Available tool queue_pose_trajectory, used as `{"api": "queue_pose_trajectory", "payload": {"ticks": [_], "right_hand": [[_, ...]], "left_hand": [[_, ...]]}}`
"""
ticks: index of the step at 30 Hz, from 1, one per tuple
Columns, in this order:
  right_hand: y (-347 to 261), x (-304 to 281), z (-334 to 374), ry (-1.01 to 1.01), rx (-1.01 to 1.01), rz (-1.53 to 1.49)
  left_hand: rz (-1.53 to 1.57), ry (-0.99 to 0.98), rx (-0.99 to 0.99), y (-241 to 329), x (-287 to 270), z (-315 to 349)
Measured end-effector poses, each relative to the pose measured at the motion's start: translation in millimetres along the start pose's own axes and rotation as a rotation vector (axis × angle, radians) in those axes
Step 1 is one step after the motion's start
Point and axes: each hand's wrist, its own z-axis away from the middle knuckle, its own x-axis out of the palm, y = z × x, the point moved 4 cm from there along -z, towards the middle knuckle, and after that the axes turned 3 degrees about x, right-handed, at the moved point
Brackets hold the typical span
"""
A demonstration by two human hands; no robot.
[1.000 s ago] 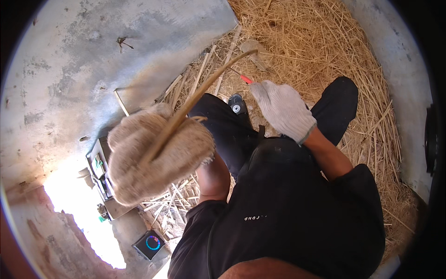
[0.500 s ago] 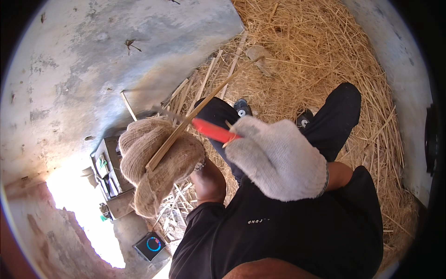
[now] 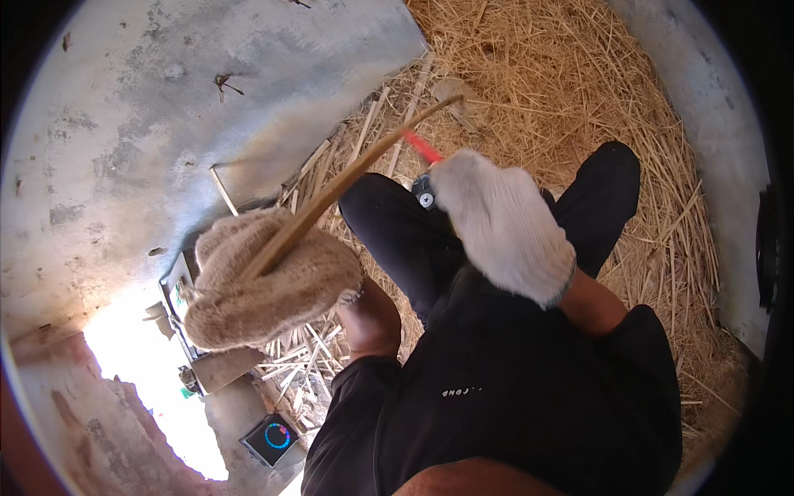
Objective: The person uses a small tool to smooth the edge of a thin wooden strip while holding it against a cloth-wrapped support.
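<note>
My left hand [image 3: 277,293], in a brownish knitted glove, is closed on a long pale-brown strip of bamboo or wood [image 3: 339,182]. The strip slants up and away to the right, and its far tip bends slightly. My right hand [image 3: 509,227], in a whitish knitted glove, is closed round a red-handled knife [image 3: 423,148]. The red part reaches the strip near its far end; the blade cannot be made out there now.
Loose straw [image 3: 546,74] covers the floor ahead and to the right. A stained wall [image 3: 165,107] rises at the left. Beside my left hand stand a box-like holder [image 3: 223,369] and a dark device with a lit ring [image 3: 273,438]. Split sticks [image 3: 306,364] lie below.
My right hand has moved up and away with the knife, from the strip's middle toward its far end. My left hand has tilted and shifted slightly, still holding the strip.
</note>
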Motion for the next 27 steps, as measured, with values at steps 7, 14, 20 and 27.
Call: {"api": "queue_pose_trajectory", "payload": {"ticks": [7,14,20,27], "right_hand": [[-36.0,4.8,12.5,-0.132,-0.112,-0.197],[-25.0,13.1,14.2,-0.068,-0.005,-0.077],[-15.9,33.2,17.7,0.004,-0.035,0.14],[152.7,31.3,39.9,0.133,0.303,0.305]], "left_hand": [[-0.004,0.016,0.008,0.1,-0.9,2.7],[-0.083,0.045,0.047,7.5,-8.9,2.4],[-0.786,0.196,0.189,8.8,-30.2,1.2],[-0.585,-0.003,0.175,38.4,7.8,-1.6]]}}
